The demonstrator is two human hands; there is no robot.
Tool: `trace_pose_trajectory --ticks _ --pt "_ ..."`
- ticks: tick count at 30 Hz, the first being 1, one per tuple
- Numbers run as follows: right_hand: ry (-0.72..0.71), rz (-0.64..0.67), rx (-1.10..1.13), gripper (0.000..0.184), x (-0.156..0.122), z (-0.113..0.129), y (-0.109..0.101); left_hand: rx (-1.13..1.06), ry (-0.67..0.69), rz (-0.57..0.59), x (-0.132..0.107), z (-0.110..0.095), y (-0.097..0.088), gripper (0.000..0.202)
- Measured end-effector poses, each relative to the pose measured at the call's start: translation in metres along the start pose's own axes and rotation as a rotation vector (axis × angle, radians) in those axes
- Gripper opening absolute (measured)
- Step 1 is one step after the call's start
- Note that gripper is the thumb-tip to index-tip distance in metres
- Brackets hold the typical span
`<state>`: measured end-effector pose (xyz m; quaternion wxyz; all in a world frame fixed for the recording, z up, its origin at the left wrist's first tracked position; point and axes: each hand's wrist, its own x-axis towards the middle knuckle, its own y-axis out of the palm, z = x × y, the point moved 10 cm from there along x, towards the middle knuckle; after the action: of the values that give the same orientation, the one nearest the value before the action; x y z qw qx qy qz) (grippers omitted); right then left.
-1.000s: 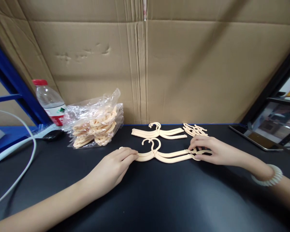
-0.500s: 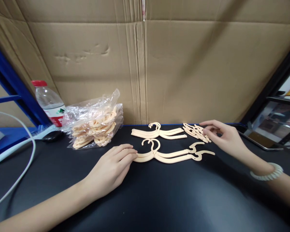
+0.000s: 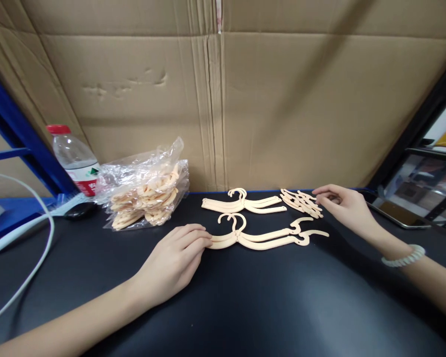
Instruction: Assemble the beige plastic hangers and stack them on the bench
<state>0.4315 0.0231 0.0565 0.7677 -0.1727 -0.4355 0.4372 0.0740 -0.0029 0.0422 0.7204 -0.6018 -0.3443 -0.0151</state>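
Note:
My left hand (image 3: pixel 180 255) has its fingers pressed together on the left ends of the nearer pair of cream folding hangers (image 3: pixel 265 245). Those two lie side by side, hooks pointing away, each with a small curved end piece (image 3: pixel 302 241) at its right end. My right hand (image 3: pixel 344 207) hovers just right of a loose pile of small cream hook pieces (image 3: pixel 301 202); its thumb and forefinger are slightly apart, with nothing visible between them. Behind the nearer pair lies another small group of hangers (image 3: pixel 260 204) without end pieces.
A clear plastic bag (image 3: pixel 144 186) full of cream parts stands at the back left, beside a red-capped bottle (image 3: pixel 76 161). A white cable (image 3: pixel 50 248) curves along the left. A phone-like device (image 3: pixel 399 215) lies at the right, and cardboard (image 3: pixel 301 99) walls the back.
My right hand has shifted slightly right, away from the pile of hook pieces. My left hand stays on the hangers, which lie as before.

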Motion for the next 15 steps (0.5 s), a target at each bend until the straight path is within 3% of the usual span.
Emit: trace_pose_trajectory --ticks 6,15 --pt "-0.015 0.062 -0.025 0.028 0.0 -0.002 0.009 -0.01 0.005 -0.003 -0.001 -0.002 -0.001 0.026" --pt "-0.039 0.063 -0.187 0.027 0.014 -0.034 0.001 -0.004 -0.008 0.002 0.0 0.0 0.0 0.025"
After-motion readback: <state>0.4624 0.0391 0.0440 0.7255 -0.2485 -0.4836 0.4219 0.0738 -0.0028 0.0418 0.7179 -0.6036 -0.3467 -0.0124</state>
